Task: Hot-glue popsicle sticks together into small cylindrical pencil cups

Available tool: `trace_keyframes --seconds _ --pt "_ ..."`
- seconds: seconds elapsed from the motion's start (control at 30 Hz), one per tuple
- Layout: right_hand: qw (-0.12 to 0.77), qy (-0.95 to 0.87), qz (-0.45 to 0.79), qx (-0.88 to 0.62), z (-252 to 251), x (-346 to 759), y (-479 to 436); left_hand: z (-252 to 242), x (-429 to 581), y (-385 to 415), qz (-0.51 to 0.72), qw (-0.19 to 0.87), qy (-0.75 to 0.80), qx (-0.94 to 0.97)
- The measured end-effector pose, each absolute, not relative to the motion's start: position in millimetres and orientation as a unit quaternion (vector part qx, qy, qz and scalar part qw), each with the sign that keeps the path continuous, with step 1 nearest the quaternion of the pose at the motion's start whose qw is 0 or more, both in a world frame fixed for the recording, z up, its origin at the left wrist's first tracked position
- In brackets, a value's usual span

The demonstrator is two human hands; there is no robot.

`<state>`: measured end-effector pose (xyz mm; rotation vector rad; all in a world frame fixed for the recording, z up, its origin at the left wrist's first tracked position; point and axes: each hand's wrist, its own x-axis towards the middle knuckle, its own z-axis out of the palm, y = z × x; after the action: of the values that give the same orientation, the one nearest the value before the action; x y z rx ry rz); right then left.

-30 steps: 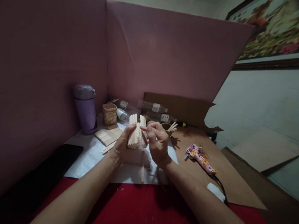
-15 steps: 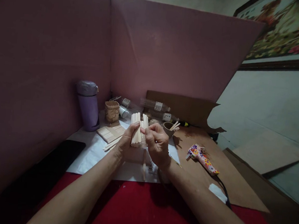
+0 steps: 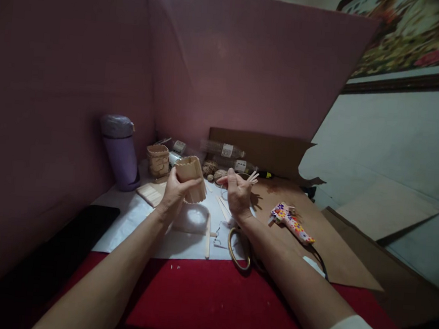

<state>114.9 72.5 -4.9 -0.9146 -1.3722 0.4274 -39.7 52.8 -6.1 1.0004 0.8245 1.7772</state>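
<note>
My left hand [image 3: 174,187] grips a small hollow box of pale craft sticks [image 3: 189,171], tilted so that its scalloped rim and inside show. To its right, apart from the box, my right hand [image 3: 237,194] is raised with the index finger stretched left and the thumb up. I make out nothing held in it. Behind that hand several craft sticks [image 3: 254,177] stand up from a cup mostly hidden by it. Below it lie brass-coloured scissor handles [image 3: 240,250]. A loose craft stick [image 3: 208,237] lies on the white sheet [image 3: 130,231].
A flat stick panel [image 3: 151,193] and a decorated cup [image 3: 158,159] are at left, beside a purple tumbler [image 3: 121,159]. Plastic bottles [image 3: 226,150] and twine balls [image 3: 209,168] lie behind. A flower-patterned glue gun [image 3: 291,223] with a cord rests on cardboard [image 3: 333,259] at right.
My right hand has come off the stick piece and moved right. My left hand has shifted left and turned the piece, so its hollow inside shows. The view has shifted slightly.
</note>
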Motion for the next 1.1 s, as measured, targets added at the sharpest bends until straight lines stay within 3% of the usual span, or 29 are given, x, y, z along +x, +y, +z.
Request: trace_keyframes --seconds 0.33,0.73,1.1 --pt "0.669 -0.578 0.217 -0.414 3 120 76 -24 -27 56 0.640 0.462 0.378 0.484" --pt "0.651 -0.594 0.251 -0.400 4 120 77 -24 -32 58 0.630 0.431 0.391 0.515" --pt "0.561 -0.779 0.129 -0.249 3 131 81 -27 -33 63 0.611 0.390 0.346 0.596"
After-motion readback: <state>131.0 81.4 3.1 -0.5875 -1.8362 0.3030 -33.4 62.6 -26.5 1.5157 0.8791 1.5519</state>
